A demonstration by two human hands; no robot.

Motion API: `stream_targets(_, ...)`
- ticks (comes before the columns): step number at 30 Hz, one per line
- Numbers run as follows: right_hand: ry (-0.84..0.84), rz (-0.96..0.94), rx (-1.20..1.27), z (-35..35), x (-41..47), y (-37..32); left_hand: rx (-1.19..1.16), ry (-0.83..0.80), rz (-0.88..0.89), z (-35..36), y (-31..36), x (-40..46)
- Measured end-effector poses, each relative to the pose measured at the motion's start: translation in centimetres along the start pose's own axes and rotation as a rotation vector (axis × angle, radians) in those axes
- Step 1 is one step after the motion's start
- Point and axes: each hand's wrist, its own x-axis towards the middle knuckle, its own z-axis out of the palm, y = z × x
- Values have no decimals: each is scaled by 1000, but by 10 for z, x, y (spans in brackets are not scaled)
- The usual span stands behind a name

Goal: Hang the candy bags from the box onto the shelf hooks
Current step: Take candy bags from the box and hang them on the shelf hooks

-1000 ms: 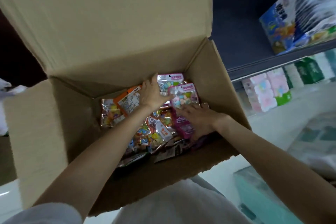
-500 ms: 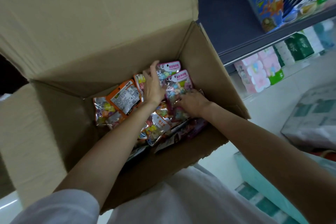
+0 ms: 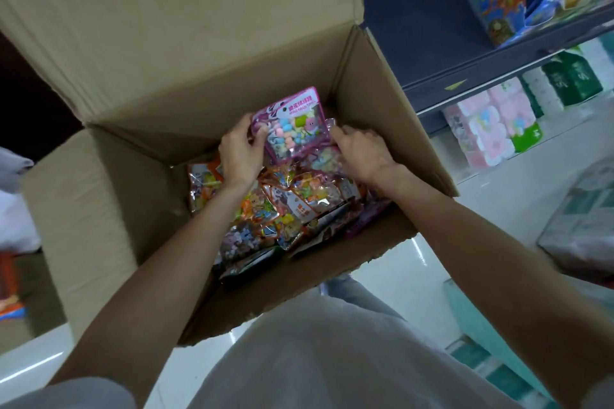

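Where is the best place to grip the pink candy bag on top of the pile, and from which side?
Grip the pink candy bag by its flat side edges, probably from above. It lies tilted up on the pile, with both edges exposed; the left hand already pinches one.

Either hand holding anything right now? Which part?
Left hand pinches the pink-edged clear candy bag by its left edge. Right hand rests at the bag's right side; its grip cannot be told.

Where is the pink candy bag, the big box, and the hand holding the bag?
pink candy bag (image 3: 292,126), head view, its clear window.
cardboard box (image 3: 368,83), head view, inner right wall.
left hand (image 3: 239,153), head view, back of hand.
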Motion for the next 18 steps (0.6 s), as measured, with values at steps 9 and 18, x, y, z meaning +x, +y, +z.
stream_targets(9, 490, 142, 985, -64, -75, 21, -143, 196, 86, -47, 34, -7)
stream_targets(18, 238, -123, 1962, -96, -121, 39, -626, 196, -13, -69, 135, -87)
